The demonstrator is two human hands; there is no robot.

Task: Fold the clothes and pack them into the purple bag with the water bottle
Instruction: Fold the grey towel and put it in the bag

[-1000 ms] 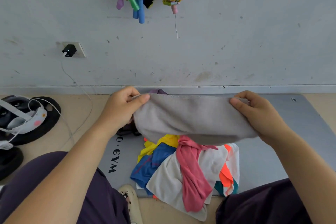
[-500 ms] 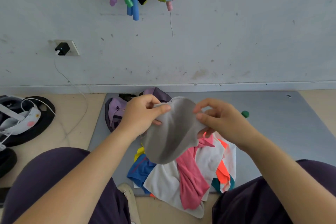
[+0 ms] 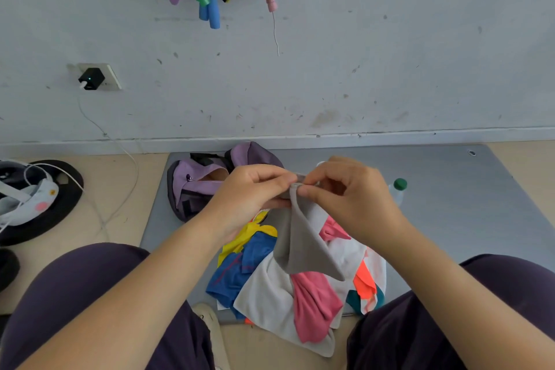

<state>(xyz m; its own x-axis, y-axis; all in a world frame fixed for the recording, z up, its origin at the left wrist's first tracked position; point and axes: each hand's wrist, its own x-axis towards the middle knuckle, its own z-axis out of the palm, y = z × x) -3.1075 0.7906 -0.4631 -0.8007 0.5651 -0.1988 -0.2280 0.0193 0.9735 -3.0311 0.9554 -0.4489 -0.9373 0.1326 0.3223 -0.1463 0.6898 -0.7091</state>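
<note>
Grey garment, doubled over: its two upper corners, held wide apart a second ago, now meet in midair, pinched together between the left hand and right hand. Below the pinch the cloth hangs as a narrow fold over the unfolded clothes pile; the first fold appears made. Beyond the left hand the purple bag lies open, and just right of the right hand stands the water bottle, both awaiting packing on the grey mat.

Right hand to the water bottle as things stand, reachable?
Probably yes. The water bottle stands on the mat just right of the right hand, nothing between them. But that hand and the left hand both pinch the grey cloth, so it must release first.
</note>
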